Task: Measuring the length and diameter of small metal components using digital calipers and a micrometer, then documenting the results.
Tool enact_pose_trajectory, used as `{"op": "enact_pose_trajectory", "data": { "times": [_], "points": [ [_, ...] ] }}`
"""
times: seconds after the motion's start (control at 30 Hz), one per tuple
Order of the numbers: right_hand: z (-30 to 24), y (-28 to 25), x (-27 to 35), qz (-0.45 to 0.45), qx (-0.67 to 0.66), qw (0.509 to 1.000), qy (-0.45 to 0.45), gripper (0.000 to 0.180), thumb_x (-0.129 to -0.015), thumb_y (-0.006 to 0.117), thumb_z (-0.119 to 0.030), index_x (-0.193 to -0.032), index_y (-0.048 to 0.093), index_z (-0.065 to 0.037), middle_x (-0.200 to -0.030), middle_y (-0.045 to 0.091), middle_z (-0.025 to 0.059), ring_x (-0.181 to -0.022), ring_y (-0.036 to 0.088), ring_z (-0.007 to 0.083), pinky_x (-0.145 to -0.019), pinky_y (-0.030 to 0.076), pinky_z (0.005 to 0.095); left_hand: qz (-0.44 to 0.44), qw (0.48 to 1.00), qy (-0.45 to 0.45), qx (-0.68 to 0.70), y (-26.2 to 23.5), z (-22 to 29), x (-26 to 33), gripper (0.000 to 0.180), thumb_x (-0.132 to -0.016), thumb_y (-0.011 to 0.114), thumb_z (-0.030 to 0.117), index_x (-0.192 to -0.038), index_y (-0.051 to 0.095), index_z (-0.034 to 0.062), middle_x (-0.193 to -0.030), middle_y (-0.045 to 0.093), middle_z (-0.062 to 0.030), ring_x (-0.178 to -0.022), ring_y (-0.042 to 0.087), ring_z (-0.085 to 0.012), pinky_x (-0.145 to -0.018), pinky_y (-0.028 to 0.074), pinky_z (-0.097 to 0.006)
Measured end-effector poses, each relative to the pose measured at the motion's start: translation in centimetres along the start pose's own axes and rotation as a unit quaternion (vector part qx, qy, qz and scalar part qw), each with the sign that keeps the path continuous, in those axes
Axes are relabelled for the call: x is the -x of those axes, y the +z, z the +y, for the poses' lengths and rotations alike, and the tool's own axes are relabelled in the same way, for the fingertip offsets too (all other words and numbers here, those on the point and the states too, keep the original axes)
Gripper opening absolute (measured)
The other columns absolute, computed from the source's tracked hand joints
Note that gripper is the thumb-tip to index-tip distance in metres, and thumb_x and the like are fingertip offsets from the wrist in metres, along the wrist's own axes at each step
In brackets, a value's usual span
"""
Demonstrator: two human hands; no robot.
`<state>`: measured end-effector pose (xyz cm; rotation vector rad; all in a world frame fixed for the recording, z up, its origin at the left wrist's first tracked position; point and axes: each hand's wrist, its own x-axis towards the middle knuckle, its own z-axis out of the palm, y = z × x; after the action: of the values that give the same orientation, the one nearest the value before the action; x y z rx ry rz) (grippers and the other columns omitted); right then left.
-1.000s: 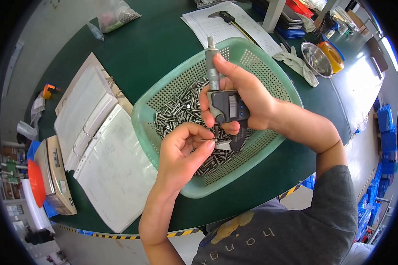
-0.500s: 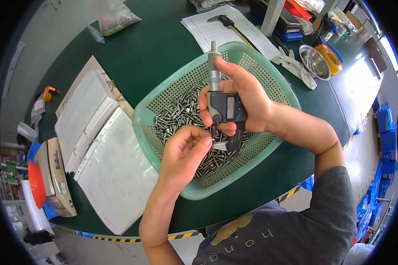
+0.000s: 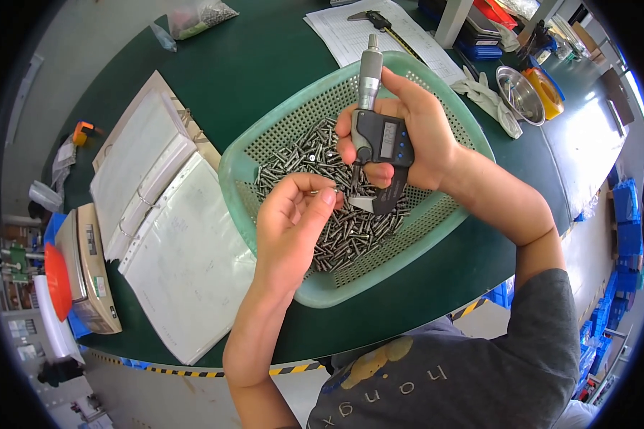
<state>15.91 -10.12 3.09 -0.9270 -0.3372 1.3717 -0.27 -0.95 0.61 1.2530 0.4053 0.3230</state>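
My left hand (image 3: 286, 218) covers most of the small metal piece (image 3: 335, 190) I pinch, its shape too tiny to tell. My right hand (image 3: 431, 136) hides part of the micrometer (image 3: 368, 125). At eleven o'clock, the top edge crops a clear bag (image 3: 199, 20); at six, the lower edge crops my left arm (image 3: 254, 339).

1. Here's the dark-green table (image 3: 236, 75), near edge curving across!
2. Towards that near edge, centrally, sits a pale-green basket (image 3: 227, 182).
3. Left of it an open binder (image 3: 193, 264) sprawls, with a scale (image 3: 95, 272) at the left edge.
4. Far edge: a clear bag (image 3: 200, 18), then paper sheets (image 3: 336, 36).
5. Towards the right, a white glove (image 3: 490, 104) beside a metal bowl (image 3: 520, 96).
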Motion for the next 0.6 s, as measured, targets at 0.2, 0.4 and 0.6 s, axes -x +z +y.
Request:
{"op": "enact_pose_trajectory", "data": {
  "times": [0.2,0.4,0.6],
  "points": [
    [0.19,0.26,0.17,-0.008,-0.004,1.000,0.014,0.062,-0.085,0.017,-0.052,-0.085,0.050,0.000,-0.069,0.055,0.0156,-0.037,0.041,0.0162,-0.036,0.037,0.0257,-0.024,1.000,0.005,-0.004,0.01,-0.12,0.08,0.013,-0.080,0.056,0.005,-0.092,0.053,-0.0012,-0.081,0.055,-0.0023,-0.075,0.051,-0.0067,-0.067,0.041,-0.019],
    [0.30,0.20,0.24,-0.023,-0.009,1.000,0.019,0.062,-0.085,0.017,-0.052,-0.085,0.050,0.001,-0.069,0.055,0.0160,-0.037,0.042,0.0167,-0.036,0.037,0.0258,-0.016,1.000,0.003,-0.017,0.23,-0.11,0.26,0.014,-0.078,0.059,0.003,-0.090,0.056,-0.0020,-0.076,0.055,-0.0011,-0.066,0.048,-0.0038,-0.057,0.038,-0.016],
    [0.26,0.39,0.32,-0.029,-0.002,0.999,0.024,0.063,-0.084,0.018,-0.053,-0.084,0.050,0.002,-0.067,0.055,0.0169,-0.037,0.042,0.0178,-0.036,0.037,0.0253,-0.013,0.999,-0.017,-0.032,0.16,-0.03,0.31,0.015,-0.077,0.060,0.003,-0.090,0.057,-0.0032,-0.075,0.056,-0.0017,-0.065,0.049,-0.0040,-0.056,0.039,-0.016]
  ]
}}
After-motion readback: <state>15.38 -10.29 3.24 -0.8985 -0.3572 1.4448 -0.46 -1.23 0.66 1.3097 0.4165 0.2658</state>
